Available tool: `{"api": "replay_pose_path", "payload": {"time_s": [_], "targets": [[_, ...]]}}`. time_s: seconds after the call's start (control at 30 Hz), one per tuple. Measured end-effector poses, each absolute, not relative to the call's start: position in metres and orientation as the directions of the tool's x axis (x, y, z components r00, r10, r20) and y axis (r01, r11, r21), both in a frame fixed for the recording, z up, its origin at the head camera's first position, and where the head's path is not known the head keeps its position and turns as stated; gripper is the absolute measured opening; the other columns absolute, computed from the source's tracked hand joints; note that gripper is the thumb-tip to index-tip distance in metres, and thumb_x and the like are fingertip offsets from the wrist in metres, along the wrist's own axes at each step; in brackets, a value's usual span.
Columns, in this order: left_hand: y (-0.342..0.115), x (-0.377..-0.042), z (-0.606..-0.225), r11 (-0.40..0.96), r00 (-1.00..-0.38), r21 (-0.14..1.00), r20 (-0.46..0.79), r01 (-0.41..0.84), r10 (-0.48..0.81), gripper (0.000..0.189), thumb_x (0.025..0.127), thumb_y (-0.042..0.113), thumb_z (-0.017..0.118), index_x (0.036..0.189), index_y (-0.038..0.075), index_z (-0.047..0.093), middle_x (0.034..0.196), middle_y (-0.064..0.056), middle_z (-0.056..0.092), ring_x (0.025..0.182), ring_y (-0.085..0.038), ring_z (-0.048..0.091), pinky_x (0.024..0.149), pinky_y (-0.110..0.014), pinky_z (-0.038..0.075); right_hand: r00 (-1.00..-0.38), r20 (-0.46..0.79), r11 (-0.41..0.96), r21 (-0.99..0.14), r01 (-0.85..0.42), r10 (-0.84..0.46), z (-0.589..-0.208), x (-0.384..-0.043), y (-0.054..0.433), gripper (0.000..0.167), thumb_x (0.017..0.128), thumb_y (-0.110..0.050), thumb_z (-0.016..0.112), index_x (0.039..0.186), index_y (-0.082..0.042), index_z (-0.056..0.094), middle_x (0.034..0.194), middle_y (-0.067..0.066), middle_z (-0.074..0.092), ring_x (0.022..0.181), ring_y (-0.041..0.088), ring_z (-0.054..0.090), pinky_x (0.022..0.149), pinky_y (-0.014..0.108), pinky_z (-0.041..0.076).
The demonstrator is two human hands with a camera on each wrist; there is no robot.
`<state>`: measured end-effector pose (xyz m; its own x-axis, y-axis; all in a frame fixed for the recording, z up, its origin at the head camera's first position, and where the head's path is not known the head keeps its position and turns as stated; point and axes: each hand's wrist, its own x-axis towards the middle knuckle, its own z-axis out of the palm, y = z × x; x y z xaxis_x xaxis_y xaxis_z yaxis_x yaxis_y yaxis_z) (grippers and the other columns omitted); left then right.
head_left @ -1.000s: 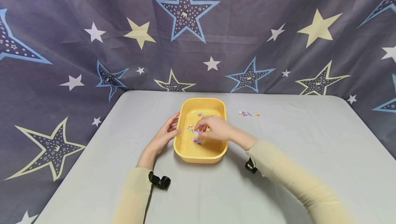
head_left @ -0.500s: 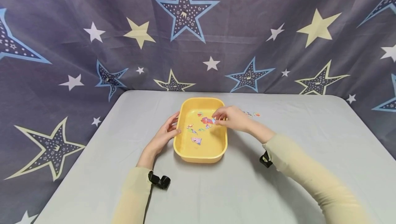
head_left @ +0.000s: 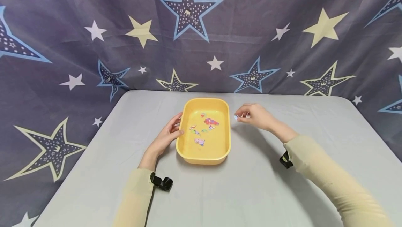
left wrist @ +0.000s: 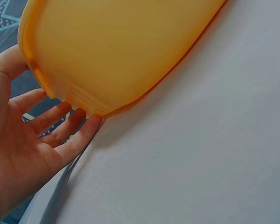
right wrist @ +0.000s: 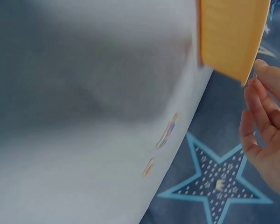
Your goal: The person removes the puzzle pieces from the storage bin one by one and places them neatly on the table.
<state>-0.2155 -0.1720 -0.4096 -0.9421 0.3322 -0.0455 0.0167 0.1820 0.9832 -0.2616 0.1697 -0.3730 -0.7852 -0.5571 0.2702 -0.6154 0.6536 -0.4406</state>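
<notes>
A yellow plastic tub (head_left: 204, 160) stands on the table, and several flat, colourful, sticker-like cutouts lie on its floor. Among them are a red and purple cutout (head_left: 211, 121) and a pink one (head_left: 199, 142). My left hand (head_left: 166, 134) holds the tub's left side, thumb at the rim and fingers against the outer wall (left wrist: 79, 100). Just right of the tub, above the table, my right hand (head_left: 255, 115) pinches a small pale blue cutout (head_left: 236, 117) between thumb and fingertips. It appears edge-on as a thin sliver in the right wrist view.
On the table (head_left: 201, 195) lie a long multicoloured cutout (right wrist: 167, 132) and a shorter orange-red one (right wrist: 149, 167). In the head view my right hand hides most of them. A dark, star-patterned cloth (head_left: 267, 52) hangs behind the table.
My right hand has moved from over the tub's middle, across its right rim, to outside it, carrying the pale blue cutout. The cutouts inside are uncovered. The left hand and tub have stayed put.
</notes>
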Motion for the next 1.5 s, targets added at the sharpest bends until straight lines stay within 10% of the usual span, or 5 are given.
{"api": "replay_pose_path", "payload": {"time_s": [1.5], "targets": [[-0.173,-0.216,-0.41,0.167,-0.941,0.986,-0.041,0.016,0.337,0.068,0.086,0.005,0.052,0.146,0.016,0.02,0.141,-0.018,0.03,0.124,-0.036,0.038,0.089,-0.031,0.041,-0.94,0.133,0.862,-0.377,-0.34,-0.313,-0.408,-0.29,0.256,0.019,0.081,-0.014,0.065,0.097,-0.003,0.067,0.082,0.009,0.067,0.077,0.024,0.061,0.071,0.042,0.045]]}}
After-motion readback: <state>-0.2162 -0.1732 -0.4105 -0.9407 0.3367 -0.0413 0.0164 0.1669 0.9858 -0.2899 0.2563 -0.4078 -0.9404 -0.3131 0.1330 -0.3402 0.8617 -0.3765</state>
